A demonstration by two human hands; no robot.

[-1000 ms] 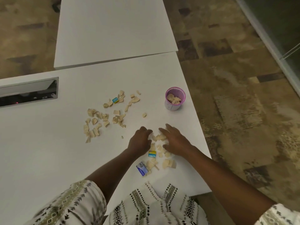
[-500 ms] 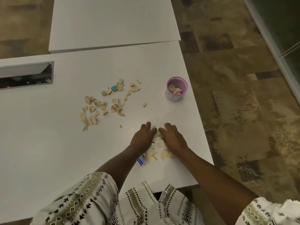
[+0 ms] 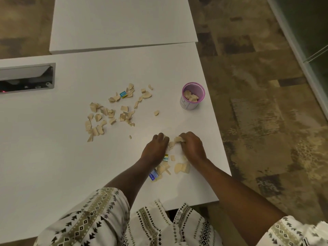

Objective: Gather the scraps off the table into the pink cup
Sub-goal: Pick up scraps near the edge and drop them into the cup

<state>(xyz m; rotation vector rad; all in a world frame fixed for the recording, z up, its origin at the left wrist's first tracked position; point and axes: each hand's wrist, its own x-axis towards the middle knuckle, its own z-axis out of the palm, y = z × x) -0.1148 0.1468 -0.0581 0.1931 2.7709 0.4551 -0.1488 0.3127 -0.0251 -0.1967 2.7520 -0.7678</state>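
The pink cup [image 3: 193,95] stands near the table's right edge with several tan scraps inside. A spread of tan scraps [image 3: 113,110] lies left of it, one blue-and-yellow piece [image 3: 123,94] among them. Nearer me, a smaller heap of scraps [image 3: 181,167] lies between my hands. My left hand [image 3: 154,150] rests palm down, fingers curled against the heap. My right hand [image 3: 192,148] pinches a few tan scraps [image 3: 178,139] at its fingertips. A blue scrap [image 3: 154,174] shows beside my left wrist.
The white table [image 3: 53,157] ends close to the cup on the right and just behind my wrists. A cable slot [image 3: 26,78] opens at the far left. A second white tabletop [image 3: 122,22] adjoins at the back. Patterned floor lies to the right.
My hands drew closer around the near heap, then the right fingers curled and took hold of a few scraps. The cup and the far scraps have not moved.
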